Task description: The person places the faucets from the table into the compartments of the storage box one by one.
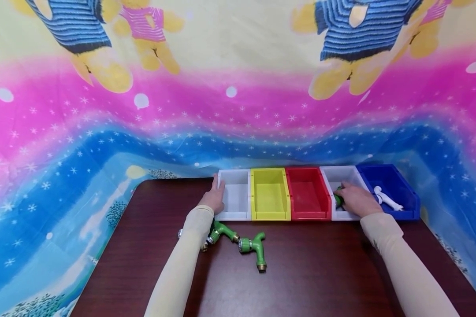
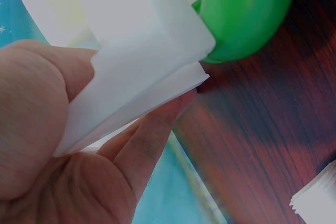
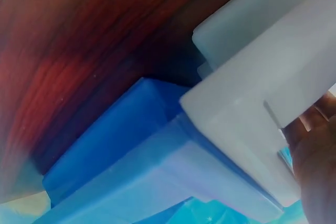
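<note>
At the left end of the row of bins, my left hand [image 1: 213, 199] grips the side wall of a white bin [image 1: 236, 215]. In the left wrist view the thumb lies on one side of that wall and the fingers [image 2: 149, 140] on the other. My right hand [image 1: 358, 199] reaches into the second white bin [image 1: 343, 172] and holds a green faucet [image 1: 338, 199], mostly hidden by the fingers. The right wrist view shows only part of this hand [image 3: 317, 156] behind the bin's wall; the faucet is out of sight there.
Between the white bins stand a yellow bin [image 1: 269, 193] and a red bin [image 1: 307, 193]. The blue bin [image 1: 410, 207] at the right end contains a white faucet-shaped piece [image 1: 388, 200]. Green faucets [image 1: 258, 251] lie on the brown table [image 1: 301, 273], some partly behind the left forearm.
</note>
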A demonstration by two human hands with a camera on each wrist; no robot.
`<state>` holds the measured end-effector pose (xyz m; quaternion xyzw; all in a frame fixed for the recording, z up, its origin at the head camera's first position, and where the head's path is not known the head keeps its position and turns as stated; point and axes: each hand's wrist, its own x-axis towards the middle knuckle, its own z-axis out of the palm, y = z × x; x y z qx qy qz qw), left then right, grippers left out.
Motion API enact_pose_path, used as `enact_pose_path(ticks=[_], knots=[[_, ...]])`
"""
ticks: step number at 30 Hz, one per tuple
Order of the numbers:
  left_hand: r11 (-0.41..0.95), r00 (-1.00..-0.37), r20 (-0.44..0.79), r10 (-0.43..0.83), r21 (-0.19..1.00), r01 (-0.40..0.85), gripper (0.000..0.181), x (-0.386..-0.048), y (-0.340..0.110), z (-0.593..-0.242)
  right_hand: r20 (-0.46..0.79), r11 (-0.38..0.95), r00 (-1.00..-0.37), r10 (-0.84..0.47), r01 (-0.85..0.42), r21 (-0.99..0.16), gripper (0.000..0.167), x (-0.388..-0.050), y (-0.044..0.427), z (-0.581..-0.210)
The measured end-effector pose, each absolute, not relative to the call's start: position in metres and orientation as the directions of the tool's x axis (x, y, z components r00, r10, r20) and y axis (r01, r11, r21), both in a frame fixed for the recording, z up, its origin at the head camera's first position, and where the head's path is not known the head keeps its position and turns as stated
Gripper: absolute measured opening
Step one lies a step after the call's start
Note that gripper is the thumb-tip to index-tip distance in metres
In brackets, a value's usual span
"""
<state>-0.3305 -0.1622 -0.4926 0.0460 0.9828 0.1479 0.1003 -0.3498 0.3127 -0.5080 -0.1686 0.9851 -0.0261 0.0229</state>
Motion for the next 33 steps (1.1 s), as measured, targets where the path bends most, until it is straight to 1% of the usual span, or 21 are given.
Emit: enact_pose_path(ticks=[2,9,11,17,19,21,24,26,28,31,33], knots=[[0.952,-0.975,-0.187,0.121,0.300,0.060,0.083,-0.330,-0.162,-0.493,-0.027,0.942,-0.943,-0.331,-0.329,-0.069,0.047,-0.349,0.313,-0.509],[0.967,-0.974,-0.186,0.129,0.241,0.082,0.082,-0.333,-0.161,-0.496,0.004,0.911,-0.911,-0.413,-0.413,-0.022,0.038,-0.349,0.313,-0.508],[0.966,-0.973,-0.188,0.132,0.244,0.084,0.083,-0.334,-0.162,-0.496,-0.004,0.913,-0.914,-0.406,-0.405,-0.041,0.042,-0.348,0.314,-0.507],[0.965,-0.975,-0.183,0.129,0.250,0.081,0.082,-0.335,-0.162,-0.496,-0.036,0.926,-0.931,-0.364,-0.357,-0.125,0.064,-0.348,0.311,-0.496],[0.964,-0.974,-0.185,0.128,0.254,0.078,0.082,-0.336,-0.162,-0.496,-0.029,0.934,-0.941,-0.337,-0.330,-0.140,0.067,-0.346,0.308,-0.487],[0.963,-0.973,-0.191,0.126,0.259,0.074,0.083,-0.336,-0.162,-0.495,0.015,0.943,-0.950,-0.311,-0.310,-0.122,0.065,-0.343,0.302,-0.477],[0.963,-0.972,-0.197,0.126,0.261,0.071,0.083,-0.335,-0.161,-0.495,0.148,0.946,-0.950,-0.276,-0.296,-0.134,0.059,-0.332,0.287,-0.459],[0.963,-0.973,-0.195,0.125,0.261,0.072,0.083,-0.334,-0.161,-0.494,0.262,0.934,-0.922,-0.285,-0.329,-0.141,0.054,-0.323,0.272,-0.449],[0.962,-0.973,-0.194,0.125,0.265,0.071,0.083,-0.334,-0.162,-0.493,0.372,0.904,-0.870,-0.323,-0.400,-0.151,0.050,-0.313,0.253,-0.445],[0.959,-0.973,-0.197,0.118,0.278,0.060,0.084,-0.333,-0.163,-0.492,0.497,0.830,-0.759,-0.420,-0.543,-0.126,0.040,-0.298,0.221,-0.446],[0.956,-0.973,-0.200,0.114,0.288,0.053,0.085,-0.333,-0.163,-0.492,0.533,0.770,-0.693,-0.485,-0.628,-0.115,0.035,-0.288,0.198,-0.450]])
